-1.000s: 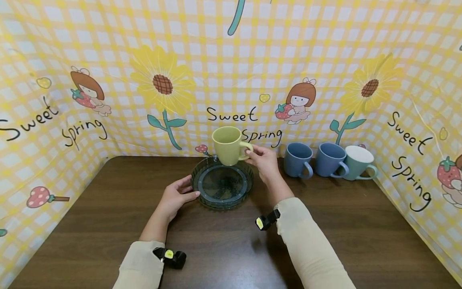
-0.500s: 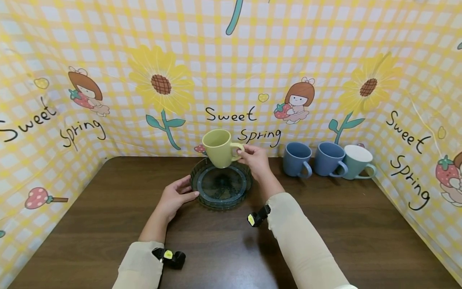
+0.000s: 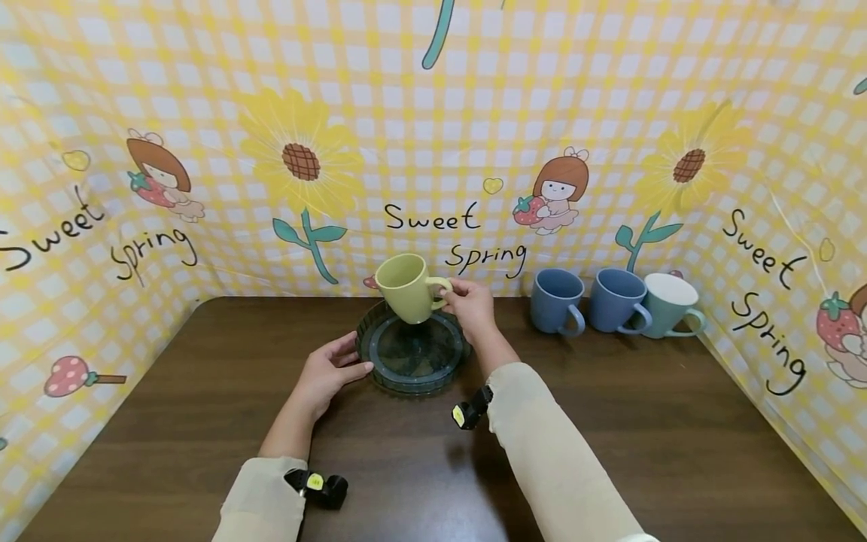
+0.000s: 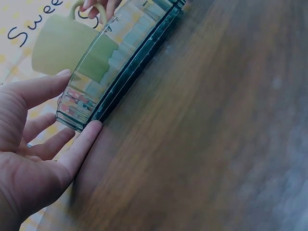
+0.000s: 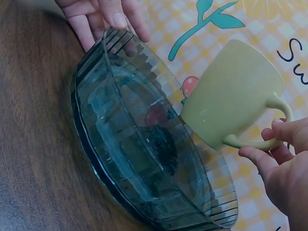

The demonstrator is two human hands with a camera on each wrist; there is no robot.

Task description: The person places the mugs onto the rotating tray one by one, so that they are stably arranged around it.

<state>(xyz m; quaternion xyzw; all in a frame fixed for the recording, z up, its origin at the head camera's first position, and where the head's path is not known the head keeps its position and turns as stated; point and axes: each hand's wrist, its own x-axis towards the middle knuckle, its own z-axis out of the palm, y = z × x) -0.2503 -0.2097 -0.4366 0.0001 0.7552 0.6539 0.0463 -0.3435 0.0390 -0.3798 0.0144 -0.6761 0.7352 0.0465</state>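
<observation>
A yellow-green mug point(image 3: 401, 290) hangs, slightly tilted, over the far part of a round, see-through blue-green tray point(image 3: 413, 384) with a ribbed wall. My right hand point(image 3: 470, 307) grips it by the handle, thumb and fingers pinching the loop in the right wrist view. Low at the mug's base, the right wrist view shows it close to the tray rim point(image 5: 139, 127); contact cannot be told. At the tray's left side my left hand point(image 3: 328, 373) rests its fairly straight fingers against the wall. One fingertip point(image 4: 94, 126) touches low near the base in the left wrist view.
Two blue mugs point(image 3: 558, 301) and a pale green mug point(image 3: 660, 320) with a white inside stand in a row at the back right. A checked yellow cloth point(image 3: 433, 135) backs the brown wooden table point(image 3: 379, 467).
My right hand has carried the yellow-green mug left and lower over the tray, tilting it slightly. The left hand and the tray stay in place.
</observation>
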